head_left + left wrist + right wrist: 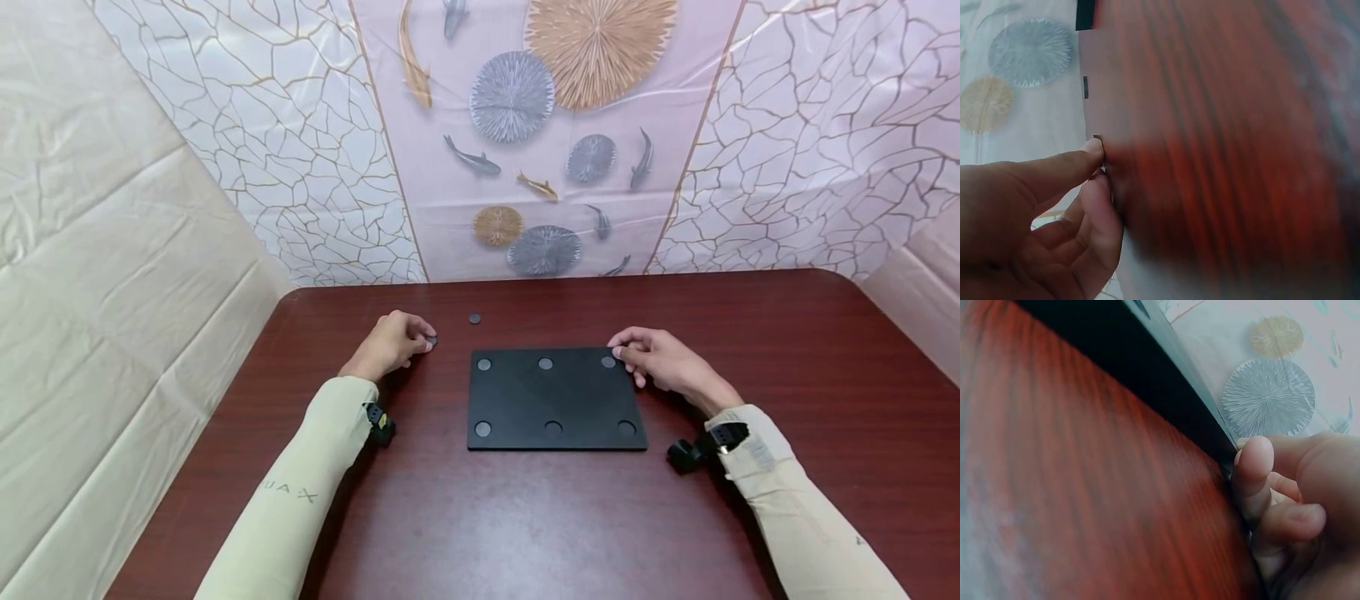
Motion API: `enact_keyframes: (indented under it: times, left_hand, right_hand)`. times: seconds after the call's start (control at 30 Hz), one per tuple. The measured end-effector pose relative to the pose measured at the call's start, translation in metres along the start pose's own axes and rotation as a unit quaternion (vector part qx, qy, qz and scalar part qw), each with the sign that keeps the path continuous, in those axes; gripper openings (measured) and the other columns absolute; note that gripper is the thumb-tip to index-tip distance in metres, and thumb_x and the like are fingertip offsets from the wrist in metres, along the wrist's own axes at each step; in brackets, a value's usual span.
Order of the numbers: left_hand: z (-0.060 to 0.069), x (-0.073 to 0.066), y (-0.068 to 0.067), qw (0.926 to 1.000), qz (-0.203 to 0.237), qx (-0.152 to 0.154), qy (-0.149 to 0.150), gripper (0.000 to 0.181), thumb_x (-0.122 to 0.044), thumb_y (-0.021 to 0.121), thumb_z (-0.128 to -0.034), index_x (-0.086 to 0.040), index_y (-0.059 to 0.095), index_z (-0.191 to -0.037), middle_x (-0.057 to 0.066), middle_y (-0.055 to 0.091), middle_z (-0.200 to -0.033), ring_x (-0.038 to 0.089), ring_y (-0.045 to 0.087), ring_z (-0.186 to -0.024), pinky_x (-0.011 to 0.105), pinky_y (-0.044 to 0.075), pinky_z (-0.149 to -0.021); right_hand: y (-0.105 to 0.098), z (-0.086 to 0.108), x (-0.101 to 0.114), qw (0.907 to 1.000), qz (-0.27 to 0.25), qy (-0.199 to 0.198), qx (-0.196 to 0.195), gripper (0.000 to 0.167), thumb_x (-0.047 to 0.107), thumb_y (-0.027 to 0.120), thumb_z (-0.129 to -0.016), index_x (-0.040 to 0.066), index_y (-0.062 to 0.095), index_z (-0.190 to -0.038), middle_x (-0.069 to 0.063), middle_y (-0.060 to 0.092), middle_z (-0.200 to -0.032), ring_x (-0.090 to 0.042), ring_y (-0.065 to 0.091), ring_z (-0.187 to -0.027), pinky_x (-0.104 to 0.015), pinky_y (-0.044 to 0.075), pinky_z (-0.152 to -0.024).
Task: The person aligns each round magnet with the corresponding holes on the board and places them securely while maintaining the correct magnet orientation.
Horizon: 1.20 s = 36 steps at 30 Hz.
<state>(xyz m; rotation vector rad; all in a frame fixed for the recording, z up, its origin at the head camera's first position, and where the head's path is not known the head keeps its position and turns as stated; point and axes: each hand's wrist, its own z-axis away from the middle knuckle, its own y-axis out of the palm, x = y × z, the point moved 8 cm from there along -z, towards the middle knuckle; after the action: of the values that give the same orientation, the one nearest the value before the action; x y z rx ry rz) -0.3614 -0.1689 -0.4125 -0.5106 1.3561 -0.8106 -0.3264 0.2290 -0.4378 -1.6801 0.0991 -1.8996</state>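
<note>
My left hand (392, 342) pinches a small dark round disc (431, 340) between thumb and fingers, at the table surface left of the board. In the left wrist view the thumb and a finger meet at the disc's thin edge (1098, 137). A flat black rectangular board (555, 396) lies in front of me, with round spots along its far and near edges. Several spots look grey; the near-middle spot (553, 428) and near-right spot (626, 428) look dark. With thumb and index finger, my right hand (663, 362) grips the board's far right corner.
Another small dark disc (475, 318) lies on the table beyond the board's far left corner. The reddish-brown table (525, 517) ends at a patterned cloth backdrop (450, 192). A dark camera is strapped to each wrist.
</note>
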Motion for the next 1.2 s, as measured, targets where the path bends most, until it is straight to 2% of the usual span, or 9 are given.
enact_keyframes:
  times: [0.27, 0.5, 0.6, 0.77, 0.93, 1.07, 1.2]
  left_hand:
    - [0.002, -0.005, 0.004, 0.999, -0.031, 0.021, 0.023, 0.013, -0.012, 0.066, -0.1057, -0.007, 0.071, -0.116, 0.011, 0.068, -0.105, 0.021, 0.063, -0.07, 0.029, 0.058, -0.062]
    - [0.007, -0.012, 0.004, 0.9946, -0.071, 0.032, 0.068, 0.015, -0.011, 0.063, -0.1068, -0.005, 0.068, -0.12, 0.012, 0.068, -0.104, 0.019, 0.062, -0.07, 0.028, 0.054, -0.061]
    - [0.009, -0.017, 0.005, 0.9914, -0.089, 0.041, 0.087, 0.018, -0.012, 0.063, -0.1063, -0.004, 0.067, -0.121, 0.011, 0.068, -0.106, 0.019, 0.062, -0.074, 0.028, 0.054, -0.063]
    - [0.012, -0.023, 0.005, 0.9869, -0.113, 0.037, 0.109, 0.018, -0.013, 0.063, -0.1059, -0.005, 0.071, -0.12, 0.01, 0.07, -0.106, 0.021, 0.063, -0.088, 0.033, 0.054, -0.075]
    - [0.017, -0.023, 0.005, 0.9859, -0.107, 0.027, 0.126, 0.017, -0.014, 0.063, -0.1064, -0.006, 0.072, -0.119, 0.009, 0.071, -0.107, 0.021, 0.064, -0.093, 0.037, 0.055, -0.083]
    - [0.023, -0.023, 0.0, 0.9885, -0.079, 0.014, 0.129, 0.016, -0.013, 0.066, -0.1057, -0.006, 0.072, -0.119, 0.008, 0.071, -0.106, 0.021, 0.065, -0.086, 0.034, 0.055, -0.074]
    - [0.028, -0.027, -0.003, 0.9872, -0.059, 0.005, 0.148, 0.016, -0.012, 0.069, -0.1039, -0.005, 0.074, -0.117, 0.008, 0.073, -0.104, 0.019, 0.066, -0.085, 0.031, 0.053, -0.07]
  right_hand:
    - [0.0, 0.0, 0.001, 1.0, 0.004, 0.0, 0.001, 0.029, 0.017, 0.055, -0.112, -0.003, 0.058, -0.133, -0.005, 0.055, -0.077, -0.014, 0.056, -0.055, -0.024, 0.032, -0.043]
    - [-0.001, -0.001, 0.001, 1.0, 0.009, 0.0, 0.001, 0.028, 0.017, 0.054, -0.112, -0.003, 0.058, -0.132, -0.005, 0.055, -0.077, -0.013, 0.056, -0.055, -0.023, 0.032, -0.043]
    - [-0.001, 0.0, 0.001, 0.9999, 0.011, -0.003, 0.003, 0.029, 0.017, 0.054, -0.113, -0.003, 0.057, -0.133, -0.005, 0.056, -0.078, -0.013, 0.055, -0.054, -0.023, 0.032, -0.043]
    - [-0.001, 0.001, 0.001, 0.9999, 0.014, -0.005, 0.004, 0.028, 0.017, 0.054, -0.112, -0.002, 0.058, -0.132, -0.005, 0.056, -0.078, -0.014, 0.055, -0.055, -0.023, 0.032, -0.043]
    - [-0.001, 0.001, 0.001, 0.9998, 0.018, -0.005, 0.002, 0.028, 0.017, 0.054, -0.112, -0.002, 0.058, -0.132, -0.005, 0.056, -0.078, -0.014, 0.055, -0.055, -0.023, 0.032, -0.043]
    - [0.0, 0.001, 0.001, 0.9999, 0.015, -0.005, 0.006, 0.028, 0.018, 0.055, -0.112, -0.001, 0.058, -0.132, -0.005, 0.056, -0.078, -0.014, 0.055, -0.054, -0.024, 0.031, -0.042]
    - [-0.001, 0.001, 0.002, 0.9999, 0.015, -0.004, 0.006, 0.028, 0.018, 0.055, -0.112, -0.001, 0.058, -0.132, -0.005, 0.056, -0.078, -0.013, 0.054, -0.054, -0.024, 0.032, -0.042]
